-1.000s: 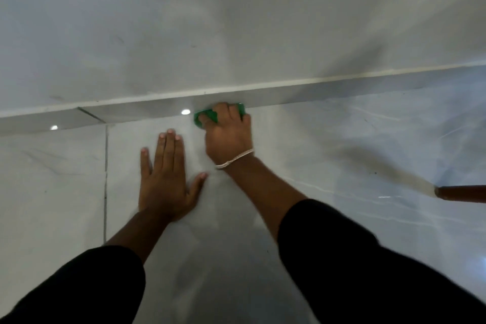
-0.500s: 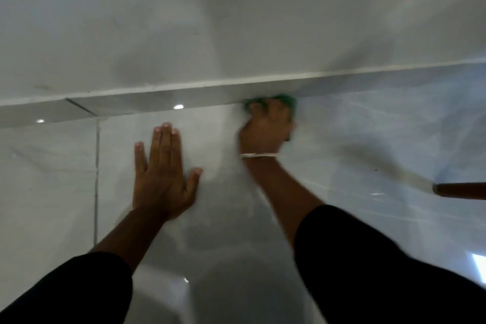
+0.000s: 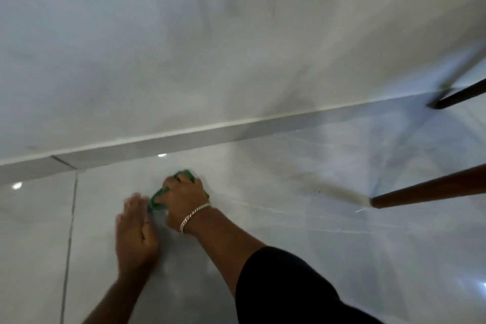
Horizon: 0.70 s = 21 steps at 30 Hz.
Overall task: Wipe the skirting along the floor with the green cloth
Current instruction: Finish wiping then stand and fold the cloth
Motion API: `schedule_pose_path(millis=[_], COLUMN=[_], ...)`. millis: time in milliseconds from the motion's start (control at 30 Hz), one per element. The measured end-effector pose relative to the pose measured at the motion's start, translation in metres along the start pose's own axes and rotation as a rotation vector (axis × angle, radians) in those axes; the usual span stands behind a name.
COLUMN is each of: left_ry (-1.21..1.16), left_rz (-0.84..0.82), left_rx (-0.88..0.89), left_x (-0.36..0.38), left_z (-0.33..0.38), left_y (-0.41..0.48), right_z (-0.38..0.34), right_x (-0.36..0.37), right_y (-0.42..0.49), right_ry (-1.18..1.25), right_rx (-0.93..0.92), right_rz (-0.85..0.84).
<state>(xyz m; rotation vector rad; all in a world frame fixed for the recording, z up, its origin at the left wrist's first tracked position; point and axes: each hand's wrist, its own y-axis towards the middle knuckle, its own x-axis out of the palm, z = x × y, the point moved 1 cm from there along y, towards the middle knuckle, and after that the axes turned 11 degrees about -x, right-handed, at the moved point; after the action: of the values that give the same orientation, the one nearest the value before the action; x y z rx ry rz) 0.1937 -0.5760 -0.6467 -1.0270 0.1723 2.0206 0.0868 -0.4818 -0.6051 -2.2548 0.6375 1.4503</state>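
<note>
My right hand [image 3: 184,196], with a silver bracelet on the wrist, is closed on the green cloth [image 3: 157,201]. Cloth and hand are on the glossy floor tile, a short way in front of the skirting [image 3: 184,138] and apart from it. The cloth shows at my fingertips and at the left side of the hand; the rest is hidden under my palm. My left hand [image 3: 135,234] is blurred, lies on the floor just left of the cloth, fingers extended, and holds nothing. The skirting is a pale grey band running along the foot of the white wall.
Two dark wooden furniture legs [image 3: 426,189] [image 3: 459,97] come in from the right edge, their tips on the floor near the skirting. A grout line [image 3: 71,223] crosses the floor at the left. The polished tiles reflect ceiling lights.
My right hand has drawn the cloth back from the skirting onto the floor, toward me and leftward. My left hand has shifted closer to it. The view tilted up, showing a second furniture leg.
</note>
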Motion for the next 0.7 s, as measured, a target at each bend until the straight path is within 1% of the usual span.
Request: schedule_pose_path(millis=[33,67,100,133,167,200,233,267,367,400,500,533,567,600,667,700], left_ry=[-0.155,-0.348,-0.585,-0.813,-0.992,-1.094,-1.148,-1.178,-1.205,-1.2,-1.158,-1.154,-1.162,-1.175,-1.228,-1.25], left_rz=[-0.033,-0.084,-0.154,-0.257,-0.382,-0.483,-0.539,-0.56,-0.593,-0.614,-0.673,-0.69,-0.7,-0.694,-0.673,-0.678], left_rx=[-0.152,-0.343,-0.536,-0.695,-0.814,-0.874,-0.888,-0.882,-0.85,-0.829,-0.808,-0.803,-0.805,-0.818,-0.842,-0.841], left_x=[-0.002,-0.005,-0.011,-0.019,-0.03,-0.045,-0.061,-0.082,-0.157,-0.181,-0.264,-0.291,-0.313,-0.339,-0.386,-0.406], left_z=[0.011,0.024,0.042,0.06,0.079,0.096,0.112,0.129,0.181,0.198,0.268,0.293,0.315,0.341,0.394,0.419], left_y=[-0.016,-0.03,-0.042,-0.051,-0.058,-0.066,-0.073,-0.084,-0.119,-0.132,-0.181,-0.198,-0.214,-0.229,-0.255,-0.267], right_z=[-0.006,-0.013,-0.022,-0.03,-0.041,-0.057,-0.074,-0.091,-0.14,-0.156,-0.204,-0.218,-0.229,-0.239,-0.255,-0.262], right_x=[-0.009,-0.017,-0.029,-0.043,-0.059,-0.077,-0.094,-0.116,-0.197,-0.226,-0.332,-0.367,-0.396,-0.43,-0.495,-0.525], right_y=[-0.007,-0.014,-0.022,-0.032,-0.043,-0.054,-0.066,-0.079,-0.116,-0.126,-0.157,-0.168,-0.179,-0.189,-0.206,-0.215], right_ry=[0.089,0.219,0.374,0.504,0.59,0.636,0.674,0.729,0.986,1.011,0.896,0.876,0.913,1.014,1.274,1.352], right_rx=[0.063,0.167,0.297,0.414,0.487,0.512,0.525,0.544,0.696,0.741,0.81,0.858,0.94,1.051,1.231,1.248], right_rz=[-0.047,-0.063,-0.035,0.028,0.091,0.139,0.177,0.221,0.427,0.479,0.562,0.589,0.602,0.601,0.527,0.464])
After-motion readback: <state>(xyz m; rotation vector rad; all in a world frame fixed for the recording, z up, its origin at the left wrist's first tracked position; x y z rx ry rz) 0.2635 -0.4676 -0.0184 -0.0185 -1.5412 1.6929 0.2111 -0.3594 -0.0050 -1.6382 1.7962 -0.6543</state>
